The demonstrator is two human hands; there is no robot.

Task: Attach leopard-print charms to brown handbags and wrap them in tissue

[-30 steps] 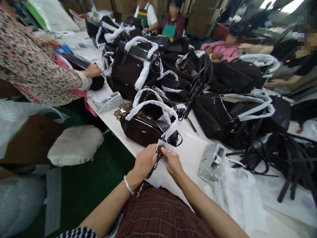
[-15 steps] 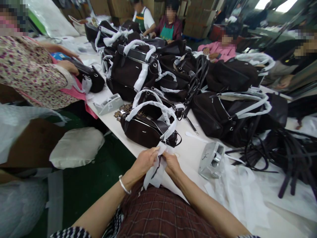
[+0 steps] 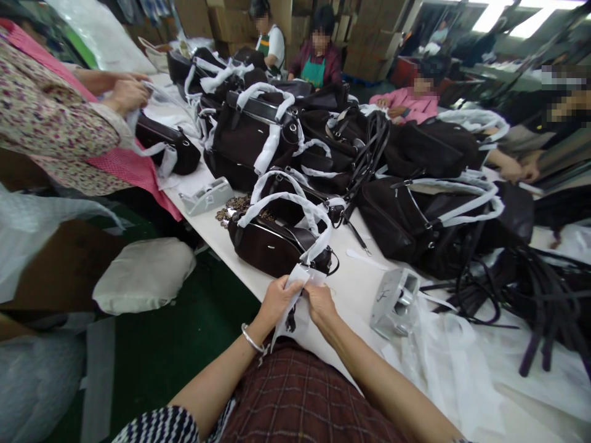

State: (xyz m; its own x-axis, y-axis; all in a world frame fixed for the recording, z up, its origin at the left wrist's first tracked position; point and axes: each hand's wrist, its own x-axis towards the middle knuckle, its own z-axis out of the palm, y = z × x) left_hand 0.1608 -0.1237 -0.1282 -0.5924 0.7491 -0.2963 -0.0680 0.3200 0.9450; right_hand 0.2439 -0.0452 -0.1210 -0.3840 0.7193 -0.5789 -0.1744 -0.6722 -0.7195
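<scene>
Both hands meet at the table's front edge, gripping a white wrapping sheet (image 3: pixel 299 275). My left hand (image 3: pixel 278 299), with a silver bangle at the wrist, pinches its left side. My right hand (image 3: pixel 320 301) is closed on its right side. A thin dark strap (image 3: pixel 290 319) hangs within the sheet below my fingers. Just beyond them sits a small dark brown handbag (image 3: pixel 268 246), whose handles (image 3: pixel 295 200) are wrapped in white.
A heap of dark bags (image 3: pixel 249 138) fills the table's middle. Tape dispensers stand right (image 3: pixel 396 301) and left (image 3: pixel 206 195). Black straps (image 3: pixel 545 301) and white sheets (image 3: pixel 457 363) lie right. A person in a floral top (image 3: pixel 50 117) works at left; others sit beyond.
My left hand has shifted slightly right and turned around the white sheet. The person at left has raised both hands from the bag there. The view has tilted slightly.
</scene>
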